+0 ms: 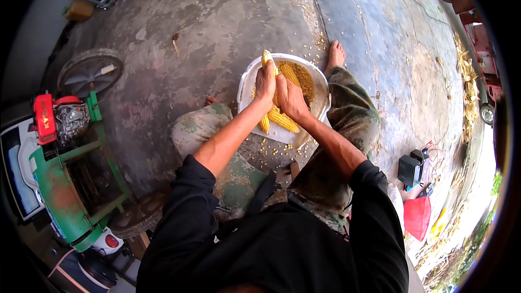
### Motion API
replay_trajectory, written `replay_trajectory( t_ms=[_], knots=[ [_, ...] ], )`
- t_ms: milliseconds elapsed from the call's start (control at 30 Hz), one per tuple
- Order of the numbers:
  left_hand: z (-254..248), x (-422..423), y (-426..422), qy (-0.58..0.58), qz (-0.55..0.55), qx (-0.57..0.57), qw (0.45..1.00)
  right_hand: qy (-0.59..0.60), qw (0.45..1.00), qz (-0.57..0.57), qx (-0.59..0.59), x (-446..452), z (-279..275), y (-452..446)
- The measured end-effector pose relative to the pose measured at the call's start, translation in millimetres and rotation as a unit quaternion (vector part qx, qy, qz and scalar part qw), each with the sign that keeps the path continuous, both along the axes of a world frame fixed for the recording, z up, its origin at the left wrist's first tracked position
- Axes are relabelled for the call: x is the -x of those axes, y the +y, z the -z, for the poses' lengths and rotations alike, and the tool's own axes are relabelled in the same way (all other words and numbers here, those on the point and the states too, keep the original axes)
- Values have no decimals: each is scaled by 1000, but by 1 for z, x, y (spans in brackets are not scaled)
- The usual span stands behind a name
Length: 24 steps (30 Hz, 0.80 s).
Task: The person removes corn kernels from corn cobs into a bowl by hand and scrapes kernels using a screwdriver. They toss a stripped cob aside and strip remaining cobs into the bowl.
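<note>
A yellow corn cob (266, 58) points up and forward out of my left hand (265, 85), whose fingers are wrapped round it. Close against it on the right, my right hand (292, 97) is closed on the lower part of the same cob. Both hands are over a white tub (243, 88) between my legs. Inside the tub lie loose kernels (302, 77) and more cobs (283, 121), one of them near the left front rim. My palms and most fingertips are hidden from above.
Loose kernels (267, 152) are scattered on the concrete floor (201, 27). A green machine with a red engine (45, 119) and wheels stands at the left. At the right are black boxes (408, 171), a red cloth or bag (417, 217) and dry husks (467, 84).
</note>
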<state>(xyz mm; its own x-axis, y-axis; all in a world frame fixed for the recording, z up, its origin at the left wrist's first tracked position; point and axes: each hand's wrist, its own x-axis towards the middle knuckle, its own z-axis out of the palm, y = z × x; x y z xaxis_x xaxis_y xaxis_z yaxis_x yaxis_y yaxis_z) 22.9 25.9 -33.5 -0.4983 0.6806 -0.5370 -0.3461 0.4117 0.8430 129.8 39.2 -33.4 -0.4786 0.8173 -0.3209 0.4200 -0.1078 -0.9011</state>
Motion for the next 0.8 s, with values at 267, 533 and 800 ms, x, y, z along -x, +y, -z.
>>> replay_trajectory(
  t_ms=[267, 533, 800],
  knots=[
    [12, 3, 4, -27, 5, -20, 999, -3, 998, 65, -20, -2, 3, 7],
    [22, -5, 1, 11, 53, -15, 998, -17, 995, 78, -67, 3, 0, 5],
    [26, -6, -5, 24, 95, 5, 995, -47, 994, 63, -70, -10, 15, 8]
  ],
)
